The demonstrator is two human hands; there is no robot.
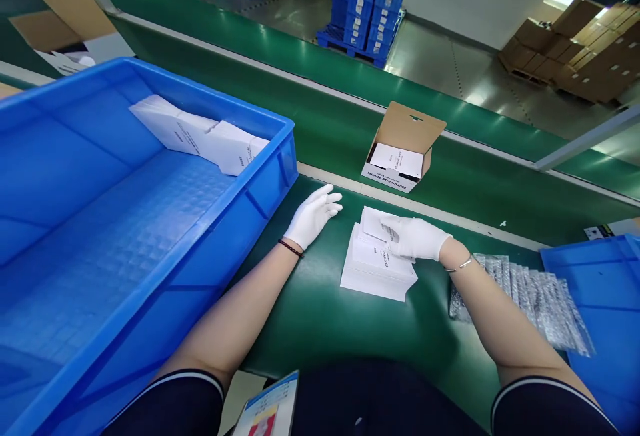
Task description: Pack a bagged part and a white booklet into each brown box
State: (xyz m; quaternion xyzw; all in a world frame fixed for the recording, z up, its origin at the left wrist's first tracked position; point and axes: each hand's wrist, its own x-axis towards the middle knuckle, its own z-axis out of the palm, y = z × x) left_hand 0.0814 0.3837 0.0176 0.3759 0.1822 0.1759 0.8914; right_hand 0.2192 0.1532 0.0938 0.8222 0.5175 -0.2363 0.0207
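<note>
Both of my hands wear white gloves. My right hand (419, 238) grips a white printed booklet (373, 223) over the back of a booklet stack (376, 276), its thumb lying across the top; the other fingers are partly hidden. The stack rests on the green work surface, in front of me. My left hand (313, 217) hovers between that stack and a big blue bin (220, 213), fingers apart and holding nothing. Beyond the hands, an opened cardboard box (387, 178) labelled "Minute Stream" has a white booklet (397, 159) inside.
More white booklets (195, 133) lie along the blue bin's far wall. To my right, a row of clear plastic-wrapped items (530, 299) lies beside another blue bin (600, 296). A metal-edged rail (320, 93) runs behind the box. An open carton (70, 9) stands at far left.
</note>
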